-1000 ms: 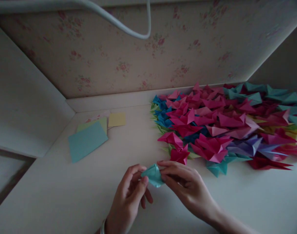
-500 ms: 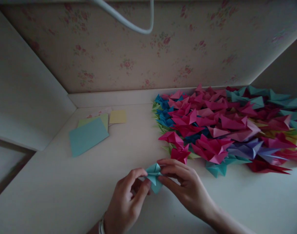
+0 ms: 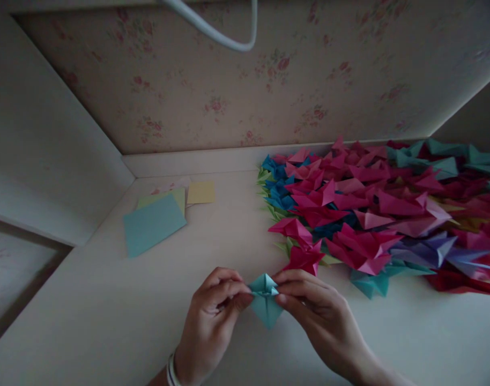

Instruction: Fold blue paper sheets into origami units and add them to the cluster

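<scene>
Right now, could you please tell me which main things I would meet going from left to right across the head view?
Light blue sheet → left hand → teal folded paper → right hand → nearest dark red folded paper.

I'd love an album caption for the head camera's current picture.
Left hand and right hand pinch a folded turquoise paper near a colourful heap of folded shapes on a white desk.
</scene>
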Demonstrator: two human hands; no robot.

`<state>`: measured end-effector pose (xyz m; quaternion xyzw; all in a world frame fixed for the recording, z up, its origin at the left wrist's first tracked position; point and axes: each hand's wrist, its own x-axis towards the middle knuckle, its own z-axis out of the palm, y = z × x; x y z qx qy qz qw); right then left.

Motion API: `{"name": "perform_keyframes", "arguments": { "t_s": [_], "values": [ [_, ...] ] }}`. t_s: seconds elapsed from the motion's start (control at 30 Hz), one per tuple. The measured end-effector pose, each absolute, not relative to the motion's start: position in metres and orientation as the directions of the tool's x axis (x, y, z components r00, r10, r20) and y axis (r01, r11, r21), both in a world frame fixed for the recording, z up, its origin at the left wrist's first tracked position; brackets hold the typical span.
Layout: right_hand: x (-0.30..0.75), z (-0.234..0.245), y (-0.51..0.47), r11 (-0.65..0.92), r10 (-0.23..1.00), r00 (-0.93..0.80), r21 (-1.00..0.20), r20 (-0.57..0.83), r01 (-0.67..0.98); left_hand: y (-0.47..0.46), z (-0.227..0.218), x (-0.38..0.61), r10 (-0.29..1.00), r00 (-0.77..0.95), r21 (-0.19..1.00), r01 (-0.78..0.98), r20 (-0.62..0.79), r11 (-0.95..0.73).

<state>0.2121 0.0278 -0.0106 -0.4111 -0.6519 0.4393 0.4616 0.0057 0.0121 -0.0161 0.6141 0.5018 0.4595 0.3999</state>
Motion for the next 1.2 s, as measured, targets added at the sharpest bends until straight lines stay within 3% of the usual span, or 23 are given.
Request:
{"name": "perform_keyframes", "arguments": {
  "t_s": [0.13,0.33,0.6,0.83,1.03,1.2],
  "values": [
    [0.210,-0.011,0.025,0.149,0.971,-0.198,-0.988,0.138,0.043,0.014,-0.018,0.007,0.997,0.042,0.997,0.029,-0.070,0.069],
    [0.204,-0.013,0.024,-0.038,0.988,-0.150,-0.995,-0.023,-0.093,0.018,-0.020,0.006,0.981,0.022,0.963,-0.187,-0.192,0.193],
    [0.205,-0.021,0.024,-0.030,0.996,-0.084,-0.995,-0.022,-0.098,0.018,-0.017,0.003,0.982,0.015,0.976,-0.104,-0.189,0.190],
    [0.206,-0.023,0.025,0.014,0.999,-0.041,-0.997,0.017,-0.072,0.016,-0.014,0.005,0.997,0.064,0.991,0.116,0.053,-0.060],
    [0.208,-0.018,0.024,0.000,1.000,-0.011,-1.000,0.000,0.004,0.018,-0.019,0.004,0.984,-0.065,0.984,0.062,-0.163,0.167],
    [0.206,-0.020,0.026,-0.089,0.996,0.015,-0.992,-0.091,-0.085,0.018,-0.028,0.006,0.957,-0.176,0.972,0.017,-0.228,0.235]
  ]
}}
